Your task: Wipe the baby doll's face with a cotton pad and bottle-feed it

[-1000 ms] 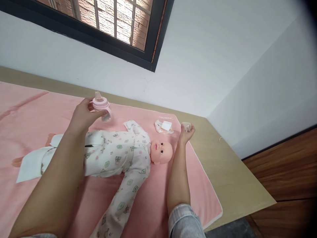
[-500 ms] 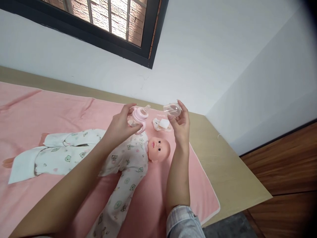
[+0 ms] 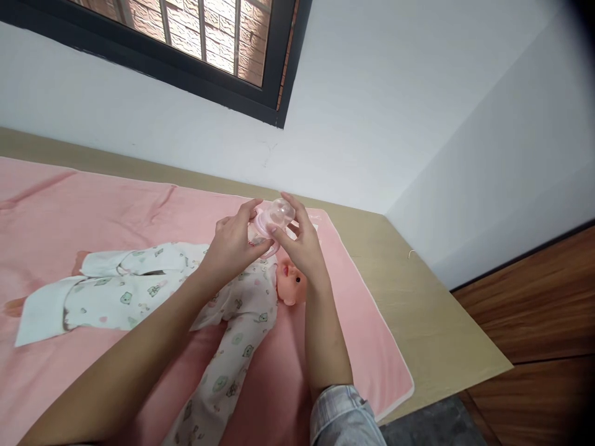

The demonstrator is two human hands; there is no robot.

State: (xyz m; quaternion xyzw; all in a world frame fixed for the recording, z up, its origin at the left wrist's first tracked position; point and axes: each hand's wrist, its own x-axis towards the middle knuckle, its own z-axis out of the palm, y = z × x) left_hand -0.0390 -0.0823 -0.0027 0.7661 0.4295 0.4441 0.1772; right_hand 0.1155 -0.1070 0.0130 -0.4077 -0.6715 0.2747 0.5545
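My left hand (image 3: 236, 241) is closed around a pink baby bottle (image 3: 261, 228) with side handles, tilted to the right. Over the bottle's teat sits a clear dome cap (image 3: 282, 214), gripped between the thumb and fingers of my right hand (image 3: 300, 238). Whether the cap is pressed fully onto the collar I cannot tell. Below both hands lies a baby doll (image 3: 242, 303) on its back in white printed clothes. My right hand and wrist hide part of the doll's head (image 3: 290, 285).
A pink blanket (image 3: 357, 347) covers much of the wooden tabletop (image 3: 418, 322). A small white item behind my right hand is mostly hidden. Behind the table rises a white wall with a dark-framed window (image 3: 274, 93). Wooden panels (image 3: 548, 316) stand at the right.
My right hand has moved left with the clear cap, bringing it from apart onto the bottle's teat. My left hand has shifted only slightly.
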